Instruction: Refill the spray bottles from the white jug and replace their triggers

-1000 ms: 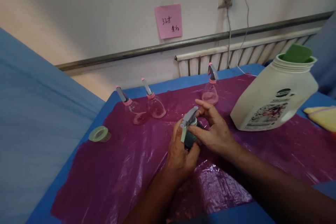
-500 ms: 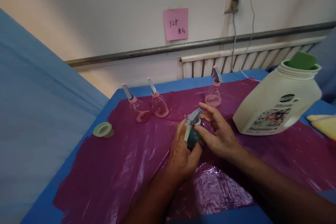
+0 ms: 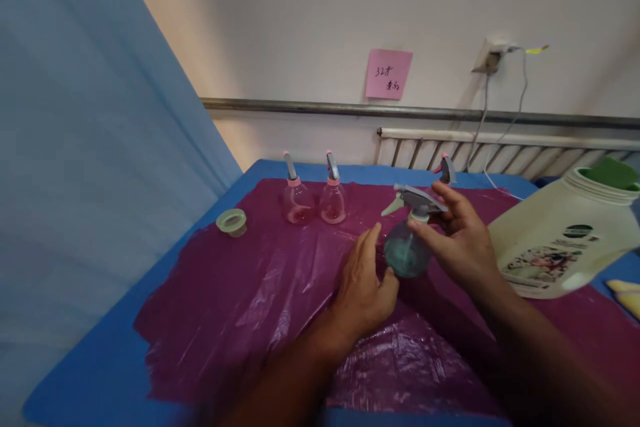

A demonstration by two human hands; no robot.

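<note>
A small teal spray bottle (image 3: 406, 255) with a grey trigger head is lifted above the purple plastic sheet (image 3: 260, 307). My right hand (image 3: 463, 240) grips its neck just under the trigger head, fingers curled round it. My left hand (image 3: 364, 287) is beside the bottle's lower left, fingers loosened and stretched, thumb close to the bottle's base; whether it touches is unclear.
Two pink spray bottles (image 3: 298, 199) (image 3: 333, 197) stand at the back left, a third (image 3: 446, 170) behind my right hand. A big white jug (image 3: 560, 247) with a green cap lies tilted at the right. A green tape roll (image 3: 231, 221) lies left. A blue cloth wall (image 3: 90, 167) stands left.
The teal bottle has been lifted and turned, its trigger now pointing left. My left hand has let go of the bottle's body. The view has swung to the left.
</note>
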